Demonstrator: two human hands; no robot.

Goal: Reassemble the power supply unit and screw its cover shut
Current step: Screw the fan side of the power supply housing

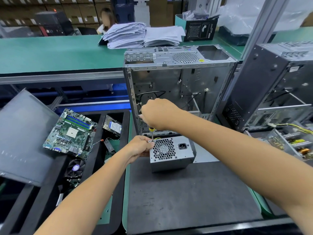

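Observation:
The grey power supply unit (171,154) stands on a dark mat (194,197), its honeycomb fan grille and power socket facing up. My left hand (141,145) grips the unit's upper left corner. My right hand (156,114) is wrapped round the handle of a screwdriver (152,134) with a yellow-and-black collar. The shaft points straight down and its tip meets the unit's top left corner, next to my left fingers. The screw itself is too small to make out.
An empty grey PC case (179,92) stands open right behind the unit. A foam tray on the left holds a motherboard (71,133), a hard drive (112,127) and a fan (75,168). A second case (279,85) and an opened power supply (288,143) sit at right.

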